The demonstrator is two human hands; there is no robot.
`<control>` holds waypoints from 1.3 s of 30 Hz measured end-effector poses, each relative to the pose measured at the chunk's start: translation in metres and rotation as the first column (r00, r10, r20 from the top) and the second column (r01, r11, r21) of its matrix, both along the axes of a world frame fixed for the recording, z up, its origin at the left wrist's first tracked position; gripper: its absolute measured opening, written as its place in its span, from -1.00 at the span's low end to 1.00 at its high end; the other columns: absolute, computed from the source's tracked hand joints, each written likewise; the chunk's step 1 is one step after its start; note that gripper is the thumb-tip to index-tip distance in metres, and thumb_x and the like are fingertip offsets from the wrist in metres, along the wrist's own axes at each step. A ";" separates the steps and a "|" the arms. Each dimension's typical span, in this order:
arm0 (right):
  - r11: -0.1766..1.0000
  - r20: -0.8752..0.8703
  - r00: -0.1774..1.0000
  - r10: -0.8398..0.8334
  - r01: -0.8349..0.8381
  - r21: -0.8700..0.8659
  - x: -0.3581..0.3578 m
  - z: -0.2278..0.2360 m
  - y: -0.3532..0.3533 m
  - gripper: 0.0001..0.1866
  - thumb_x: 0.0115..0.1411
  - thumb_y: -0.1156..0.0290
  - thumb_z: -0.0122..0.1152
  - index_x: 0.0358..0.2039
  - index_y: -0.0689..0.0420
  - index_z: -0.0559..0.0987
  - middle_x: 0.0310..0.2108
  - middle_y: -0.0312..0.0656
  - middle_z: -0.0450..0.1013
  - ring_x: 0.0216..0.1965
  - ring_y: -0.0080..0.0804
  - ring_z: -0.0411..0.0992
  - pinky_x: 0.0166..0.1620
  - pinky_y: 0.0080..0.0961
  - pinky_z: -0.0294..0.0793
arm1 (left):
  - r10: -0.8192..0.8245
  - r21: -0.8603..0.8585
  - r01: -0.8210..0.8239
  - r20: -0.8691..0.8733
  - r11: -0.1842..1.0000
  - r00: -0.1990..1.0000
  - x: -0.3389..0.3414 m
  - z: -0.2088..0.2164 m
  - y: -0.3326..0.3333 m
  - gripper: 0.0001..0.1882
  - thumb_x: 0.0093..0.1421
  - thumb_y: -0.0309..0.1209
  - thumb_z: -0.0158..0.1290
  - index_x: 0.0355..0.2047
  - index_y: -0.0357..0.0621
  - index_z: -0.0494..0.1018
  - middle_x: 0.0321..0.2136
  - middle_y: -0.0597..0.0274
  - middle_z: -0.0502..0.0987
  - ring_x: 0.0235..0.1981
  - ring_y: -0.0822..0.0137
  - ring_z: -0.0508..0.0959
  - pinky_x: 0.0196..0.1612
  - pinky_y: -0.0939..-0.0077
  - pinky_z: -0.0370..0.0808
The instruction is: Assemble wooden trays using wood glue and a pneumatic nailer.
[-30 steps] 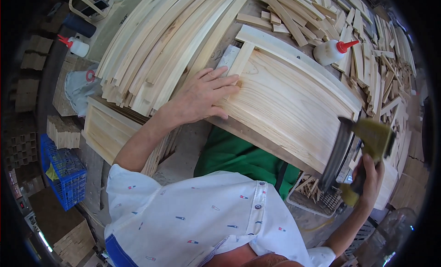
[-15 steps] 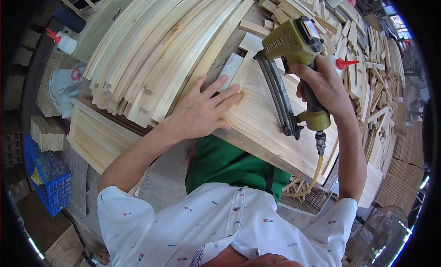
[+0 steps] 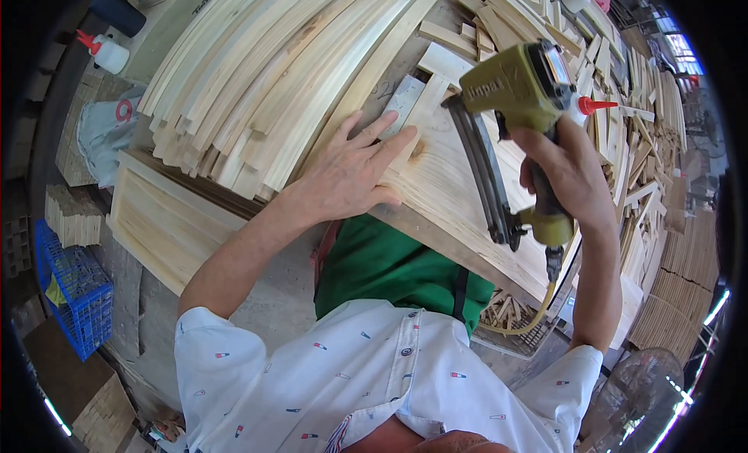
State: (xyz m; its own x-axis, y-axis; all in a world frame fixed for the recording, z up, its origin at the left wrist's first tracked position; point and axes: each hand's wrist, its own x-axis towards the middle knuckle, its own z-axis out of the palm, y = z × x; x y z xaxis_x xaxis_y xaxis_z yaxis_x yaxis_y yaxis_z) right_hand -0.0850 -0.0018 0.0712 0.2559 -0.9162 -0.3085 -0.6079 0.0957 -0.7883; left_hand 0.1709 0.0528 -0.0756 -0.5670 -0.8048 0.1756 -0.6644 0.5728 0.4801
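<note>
My right hand (image 3: 573, 172) is wrapped around the grip of an olive-green pneumatic nail gun (image 3: 510, 83). The gun's long dark magazine slants down over a pale wooden panel (image 3: 456, 192), and a yellow air hose (image 3: 539, 311) hangs from its lower end. At the panel's left corner, near its front edge, my left hand (image 3: 351, 172) lies flat with the fingers spread. Its fingertips are by a narrow wooden strip (image 3: 425, 114) along the panel's left side. Just beyond them sits a whitish, speckled flat bar (image 3: 405, 98).
Long wooden slats (image 3: 265, 79) are stacked at the left. Loose wood offcuts (image 3: 623, 133) pile up at the right, where a red-tipped glue bottle (image 3: 588, 106) stands behind the gun. A framed panel (image 3: 167, 227), a blue crate (image 3: 78, 297) and a fan (image 3: 643, 387) are farther out.
The nail gun and my right hand have shifted slightly right and down in the picture. My left hand stays at the panel's corner, its fingers moved a little. The whole view has shifted slightly.
</note>
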 end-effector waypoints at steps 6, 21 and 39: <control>0.988 0.074 0.997 0.012 -0.023 0.155 0.006 -0.006 0.038 -0.72 0.21 0.34 0.19 -0.21 0.30 0.46 -0.57 -0.30 0.42 -0.60 -0.61 0.38 -0.51 -0.61 0.39 | 0.020 0.019 -0.020 -0.034 1.000 0.999 0.001 -0.005 -0.002 0.01 -0.04 -0.01 0.23 0.32 -0.16 0.03 0.24 0.16 0.30 0.37 0.14 0.05 0.37 0.00 -0.08; 0.975 0.018 0.994 0.104 -0.106 0.194 0.018 -0.004 0.061 -0.71 0.20 0.36 0.16 -0.19 0.32 0.43 -0.59 -0.24 0.43 -0.62 -0.54 0.40 -0.51 -0.54 0.41 | 0.041 -0.027 -0.042 -0.036 0.999 0.999 0.000 -0.007 -0.002 0.04 -0.04 0.01 0.27 0.33 -0.17 0.01 0.12 0.05 0.42 0.36 0.13 0.08 0.36 -0.03 -0.08; 0.971 -0.120 0.986 -0.120 0.142 0.193 -0.040 0.010 0.128 -0.72 0.18 0.33 0.19 -0.25 0.31 0.43 -0.60 -0.26 0.43 -0.60 -0.56 0.41 -0.50 -0.54 0.40 | 0.041 0.019 -0.041 -0.023 0.999 0.999 0.000 0.001 0.001 -0.04 -0.05 0.04 0.21 0.31 -0.03 0.12 0.29 0.18 0.21 0.37 0.12 0.06 0.39 0.06 -0.11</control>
State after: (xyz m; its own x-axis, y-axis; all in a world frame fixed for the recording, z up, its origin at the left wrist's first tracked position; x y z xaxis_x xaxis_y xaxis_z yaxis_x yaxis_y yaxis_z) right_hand -0.1250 0.1258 0.0816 0.0938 -0.8560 -0.5083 -0.6589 0.3294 -0.6763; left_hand 0.1712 0.0534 -0.0749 -0.5291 -0.8307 0.1730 -0.6759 0.5359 0.5059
